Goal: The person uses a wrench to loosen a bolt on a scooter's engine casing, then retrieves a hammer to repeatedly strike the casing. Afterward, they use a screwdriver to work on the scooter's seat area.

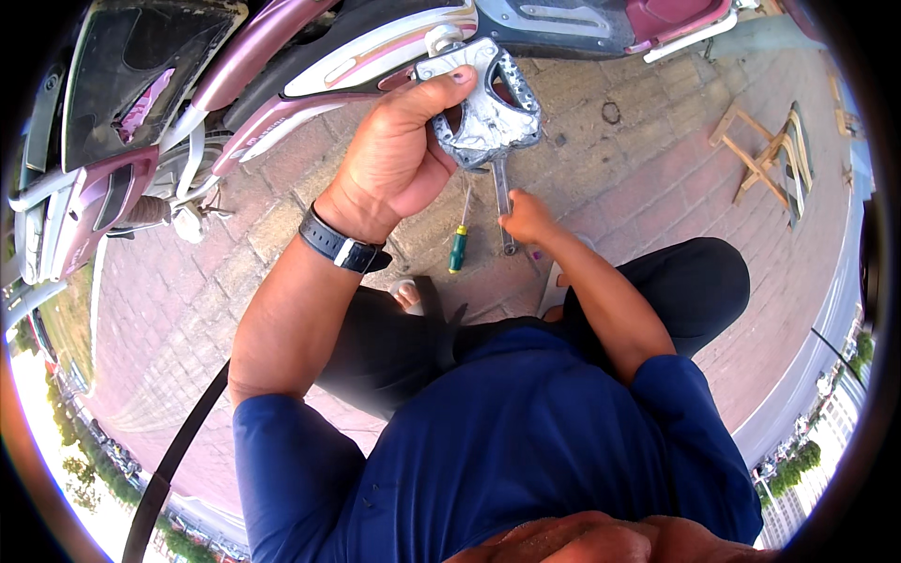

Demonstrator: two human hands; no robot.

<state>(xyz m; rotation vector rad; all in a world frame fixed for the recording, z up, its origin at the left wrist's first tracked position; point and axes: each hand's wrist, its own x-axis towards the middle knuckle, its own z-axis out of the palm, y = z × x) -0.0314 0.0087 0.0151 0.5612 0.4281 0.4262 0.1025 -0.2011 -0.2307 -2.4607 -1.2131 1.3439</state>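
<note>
A silver bike pedal (pixel 493 127) with cut-out openings is held up near the top middle. My left hand (pixel 399 150) is closed around its left side, the thumb lying across the upper face. My right hand (pixel 532 221) grips the lower part of a metal wrench (pixel 501 183), whose upper end meets the pedal's lower edge; the exact contact there is hidden. A screwdriver (pixel 458 249) with a green and yellow handle lies on the paving, left of the wrench. Just above the pedal, a pale round part (pixel 444 38) shows; whether they are joined I cannot tell.
A pink and white electric bike (pixel 375 58) spans the upper left, close beyond my left hand. Far right, a wooden folding stool (pixel 765 155) lies on the brick paving (pixel 648 188). My bent knee (pixel 704 281) is beside my right forearm.
</note>
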